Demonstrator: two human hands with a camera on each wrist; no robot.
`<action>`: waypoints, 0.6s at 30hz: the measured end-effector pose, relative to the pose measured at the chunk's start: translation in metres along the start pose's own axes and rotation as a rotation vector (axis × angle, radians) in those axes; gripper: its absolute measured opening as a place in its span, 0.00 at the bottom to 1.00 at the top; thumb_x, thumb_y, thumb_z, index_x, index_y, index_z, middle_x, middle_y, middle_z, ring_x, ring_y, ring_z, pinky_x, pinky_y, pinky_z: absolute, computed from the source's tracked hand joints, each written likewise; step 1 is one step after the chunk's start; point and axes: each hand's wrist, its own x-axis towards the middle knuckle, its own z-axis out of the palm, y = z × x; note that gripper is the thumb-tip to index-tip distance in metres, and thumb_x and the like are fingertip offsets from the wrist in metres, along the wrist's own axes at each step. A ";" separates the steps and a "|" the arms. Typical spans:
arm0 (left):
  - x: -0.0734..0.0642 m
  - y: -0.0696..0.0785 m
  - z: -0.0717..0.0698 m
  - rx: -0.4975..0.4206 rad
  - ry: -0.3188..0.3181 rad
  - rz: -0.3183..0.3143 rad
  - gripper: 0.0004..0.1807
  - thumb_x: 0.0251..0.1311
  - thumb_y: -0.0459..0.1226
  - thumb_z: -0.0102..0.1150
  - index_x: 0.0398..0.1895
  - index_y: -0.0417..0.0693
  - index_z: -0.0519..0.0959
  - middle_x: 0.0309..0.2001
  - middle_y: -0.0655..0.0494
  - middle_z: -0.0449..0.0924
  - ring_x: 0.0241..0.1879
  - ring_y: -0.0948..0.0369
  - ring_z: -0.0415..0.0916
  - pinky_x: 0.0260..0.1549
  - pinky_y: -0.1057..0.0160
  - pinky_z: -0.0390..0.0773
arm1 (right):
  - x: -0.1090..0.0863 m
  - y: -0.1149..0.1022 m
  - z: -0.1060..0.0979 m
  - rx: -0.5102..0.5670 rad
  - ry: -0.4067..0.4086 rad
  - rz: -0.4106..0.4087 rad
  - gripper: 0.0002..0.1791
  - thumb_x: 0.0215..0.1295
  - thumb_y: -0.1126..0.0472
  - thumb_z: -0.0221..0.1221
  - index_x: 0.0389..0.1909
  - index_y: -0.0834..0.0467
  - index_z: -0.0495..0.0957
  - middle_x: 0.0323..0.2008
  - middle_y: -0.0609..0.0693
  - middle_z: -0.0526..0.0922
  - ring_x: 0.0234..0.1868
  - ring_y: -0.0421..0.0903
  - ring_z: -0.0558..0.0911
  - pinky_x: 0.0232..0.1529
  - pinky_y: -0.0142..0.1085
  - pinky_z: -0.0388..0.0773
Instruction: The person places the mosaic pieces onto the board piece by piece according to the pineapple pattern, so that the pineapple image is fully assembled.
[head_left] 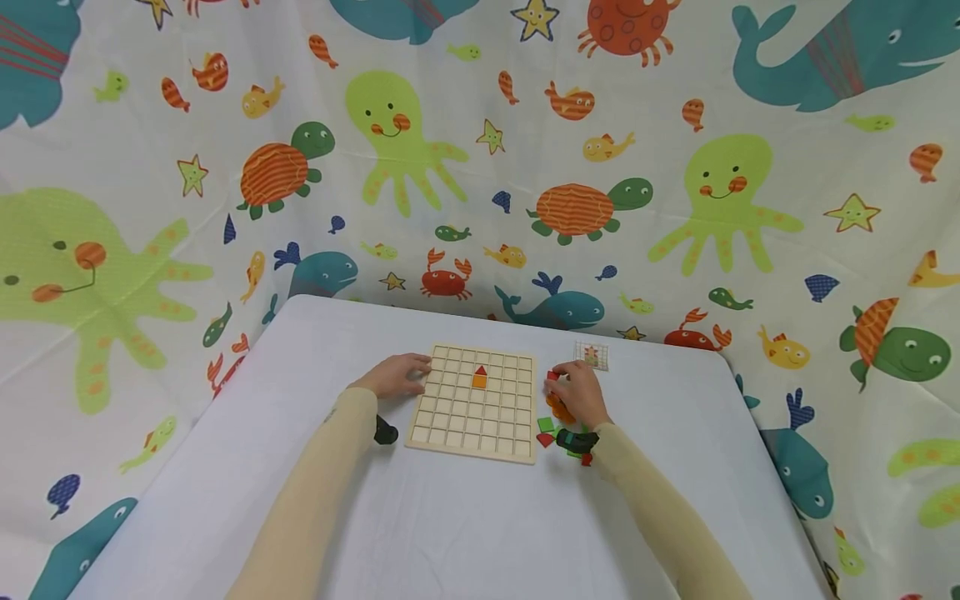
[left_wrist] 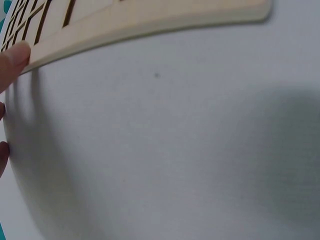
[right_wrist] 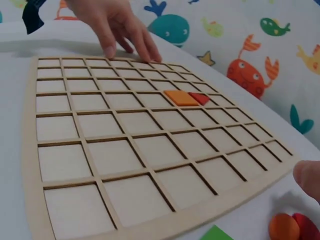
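Note:
A square wooden grid board [head_left: 471, 455] lies on the table. On it, an orange square tile [head_left: 479, 382] has a red triangle tile [head_left: 482, 370] set against its far side. My left hand [head_left: 393, 377] rests at the board's left edge, its thumb [left_wrist: 19, 54] on the rim in the left wrist view. Beyond the board's right edge, my right hand [head_left: 583, 392] is lowered with its fingertips at a red piece [head_left: 552, 375]; whether they pinch it is unclear. Just one fingertip [right_wrist: 307, 177] of that hand shows in the right wrist view.
Orange round pieces [head_left: 558, 408], a green square tile [head_left: 546, 425], a red tile [head_left: 545, 439] and other pieces lie right of the board, partly under the right wrist. A small printed grid card [head_left: 592, 356] lies beyond the right hand. A patterned curtain [head_left: 465, 225] rises behind the white table [head_left: 465, 533].

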 end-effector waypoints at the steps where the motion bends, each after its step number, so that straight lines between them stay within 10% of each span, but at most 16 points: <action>1: 0.000 0.000 0.000 0.000 0.000 -0.002 0.25 0.60 0.36 0.65 0.61 0.39 0.76 0.70 0.46 0.65 0.71 0.46 0.57 0.71 0.46 0.57 | 0.001 -0.005 0.003 0.002 -0.011 -0.022 0.17 0.63 0.55 0.66 0.47 0.62 0.81 0.46 0.57 0.77 0.47 0.53 0.73 0.51 0.47 0.78; 18: 0.005 -0.007 0.003 -0.004 0.001 -0.005 0.25 0.59 0.37 0.67 0.60 0.40 0.77 0.70 0.48 0.66 0.72 0.47 0.57 0.72 0.48 0.57 | 0.012 -0.059 0.053 -0.088 -0.137 -0.172 0.11 0.63 0.52 0.65 0.40 0.55 0.84 0.37 0.48 0.78 0.40 0.47 0.74 0.47 0.41 0.78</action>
